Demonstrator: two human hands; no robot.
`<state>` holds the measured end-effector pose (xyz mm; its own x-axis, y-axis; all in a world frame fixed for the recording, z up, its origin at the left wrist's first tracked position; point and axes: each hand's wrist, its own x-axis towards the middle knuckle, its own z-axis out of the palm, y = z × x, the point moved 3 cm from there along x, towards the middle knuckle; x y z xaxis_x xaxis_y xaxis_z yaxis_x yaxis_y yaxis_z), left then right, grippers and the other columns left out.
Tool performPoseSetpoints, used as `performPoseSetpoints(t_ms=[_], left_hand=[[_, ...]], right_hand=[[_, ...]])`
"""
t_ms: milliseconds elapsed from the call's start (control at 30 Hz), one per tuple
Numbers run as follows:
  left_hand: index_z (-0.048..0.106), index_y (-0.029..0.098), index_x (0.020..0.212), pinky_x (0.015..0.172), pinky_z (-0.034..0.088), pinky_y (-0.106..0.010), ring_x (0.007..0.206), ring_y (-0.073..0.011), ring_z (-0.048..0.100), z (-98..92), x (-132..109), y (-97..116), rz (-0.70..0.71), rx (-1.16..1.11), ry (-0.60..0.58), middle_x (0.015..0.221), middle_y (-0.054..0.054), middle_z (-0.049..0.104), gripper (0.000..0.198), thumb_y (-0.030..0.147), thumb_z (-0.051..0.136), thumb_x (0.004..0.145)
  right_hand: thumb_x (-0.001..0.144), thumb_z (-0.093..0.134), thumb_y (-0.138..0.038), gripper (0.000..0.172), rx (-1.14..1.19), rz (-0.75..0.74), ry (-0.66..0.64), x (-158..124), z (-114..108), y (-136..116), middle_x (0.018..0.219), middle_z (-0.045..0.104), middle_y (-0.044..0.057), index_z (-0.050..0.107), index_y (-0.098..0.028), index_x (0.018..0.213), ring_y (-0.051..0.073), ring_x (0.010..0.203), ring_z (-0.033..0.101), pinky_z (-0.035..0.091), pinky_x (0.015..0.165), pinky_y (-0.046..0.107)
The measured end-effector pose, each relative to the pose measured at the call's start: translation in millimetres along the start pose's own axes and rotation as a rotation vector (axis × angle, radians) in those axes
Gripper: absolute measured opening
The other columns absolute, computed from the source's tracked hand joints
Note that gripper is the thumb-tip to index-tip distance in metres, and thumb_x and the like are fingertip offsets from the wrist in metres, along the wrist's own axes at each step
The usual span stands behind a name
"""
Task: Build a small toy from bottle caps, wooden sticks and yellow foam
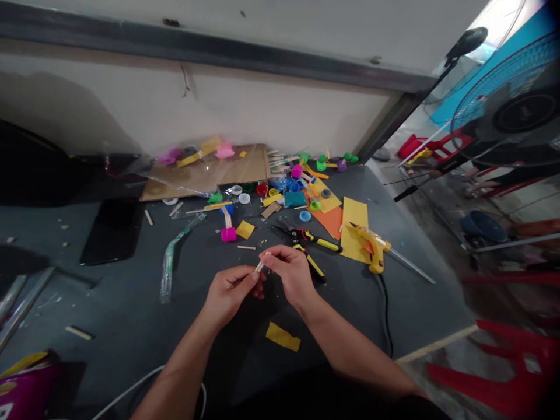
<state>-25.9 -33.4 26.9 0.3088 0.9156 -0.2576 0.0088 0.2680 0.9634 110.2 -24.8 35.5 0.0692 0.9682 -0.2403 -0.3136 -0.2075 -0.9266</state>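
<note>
Between my two hands is a short pale wooden stick [259, 266], tilted, its upper end pinched by my right hand [286, 271] and its lower end by my left hand [231, 290]. Just beyond my right hand lie yellow-and-black pliers [321, 240] with their jaws toward the left. A yellow glue gun [375, 248] with a clear glue stick rests on yellow paper [349, 213] to the right. A magenta and blue piece joined by sticks [228, 224] stands past my left hand. Nearer me lies a yellow scrap [283, 336].
On the dark table [420, 303] are a black phone [111, 230], a plastic-wrapped strip [171, 262], bottle caps, clay pieces and cardboard [175, 182] along the wall. A black cord [385, 309] hangs from the glue gun. A fan [525, 111] and red chairs are at the right.
</note>
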Motion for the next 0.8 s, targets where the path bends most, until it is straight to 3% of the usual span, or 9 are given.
performPoseSetpoints(t_ms=[100,200,333,433,600,667,733,800], left_hand=[[0.069,0.017,0.092,0.067,0.054,-0.028,0.072,-0.0168,0.064,-2.2,0.7,5.3,0.091,0.153,0.024,0.082,-0.006,0.069,0.027,0.037,0.06,0.078],[0.06,0.019,0.118,0.086,0.051,-0.033,0.102,-0.0219,0.062,-3.7,1.3,9.2,0.16,0.156,0.093,0.115,-0.008,0.066,0.043,0.037,0.059,0.079],[0.059,0.018,0.121,0.101,0.041,-0.037,0.116,-0.0228,0.055,-0.5,2.7,6.1,0.153,0.278,0.139,0.124,-0.007,0.061,0.043,0.036,0.053,0.082],[0.057,0.018,0.123,0.1,0.042,-0.037,0.115,-0.0233,0.056,1.7,4.5,0.4,0.141,0.348,0.137,0.125,-0.007,0.061,0.045,0.034,0.054,0.082],[0.062,0.021,0.117,0.088,0.051,-0.034,0.097,-0.0221,0.065,-1.8,6.2,-4.4,0.1,0.275,0.174,0.111,-0.004,0.068,0.04,0.032,0.06,0.079],[0.064,0.02,0.113,0.079,0.055,-0.034,0.081,-0.0197,0.068,-3.2,5.7,-4.2,0.051,0.148,0.174,0.099,-0.004,0.072,0.038,0.032,0.061,0.077],[0.066,0.017,0.108,0.074,0.056,-0.033,0.073,-0.0176,0.069,-4.0,4.1,-1.8,0.0,-0.005,0.183,0.09,-0.004,0.073,0.035,0.031,0.063,0.075],[0.067,0.014,0.1,0.075,0.057,-0.032,0.072,-0.0166,0.069,-4.6,1.6,3.0,-0.031,-0.119,0.207,0.085,-0.004,0.073,0.031,0.03,0.065,0.073]], right_hand=[[0.064,0.073,-0.032,0.013,-0.076,-0.013,-0.008,1.0,-2.1,1.0,0.065,0.066,0.0,0.07,-0.02,0.07,0.014,0.059,0.058,0.046,0.06,0.027],[0.067,0.071,-0.029,0.009,-0.203,-0.077,-0.034,1.0,-2.6,1.1,0.071,0.069,0.001,0.071,-0.022,0.072,0.017,0.067,0.06,0.047,0.065,0.029],[0.07,0.069,-0.024,0.003,-0.481,-0.306,0.0,1.5,-2.9,0.4,0.072,0.067,0.0,0.071,-0.025,0.069,0.017,0.074,0.058,0.043,0.079,0.033],[0.069,0.071,-0.023,0.004,-0.527,-0.339,0.049,3.0,-2.3,6.6,0.069,0.061,0.0,0.07,-0.026,0.067,0.016,0.071,0.055,0.043,0.073,0.031],[0.073,0.067,-0.029,0.006,-0.494,-0.187,-0.005,5.0,3.3,7.2,0.07,0.057,0.0,0.069,-0.024,0.069,0.014,0.06,0.054,0.044,0.059,0.028],[0.078,0.062,-0.034,0.013,-0.679,-0.236,-0.055,4.6,0.0,-6.2,0.073,0.061,0.002,0.069,-0.023,0.075,0.017,0.067,0.057,0.045,0.065,0.031],[0.079,0.06,-0.041,0.025,-0.977,-0.366,-0.034,3.0,-12.2,-23.7,0.086,0.065,0.007,0.067,-0.023,0.095,0.023,0.085,0.057,0.043,0.079,0.037],[0.072,0.067,-0.048,0.056,-1.315,-0.425,0.063,1.2,-33.3,-36.0,0.11,0.06,0.014,0.056,-0.019,0.118,0.032,0.104,0.051,0.037,0.089,0.045]])
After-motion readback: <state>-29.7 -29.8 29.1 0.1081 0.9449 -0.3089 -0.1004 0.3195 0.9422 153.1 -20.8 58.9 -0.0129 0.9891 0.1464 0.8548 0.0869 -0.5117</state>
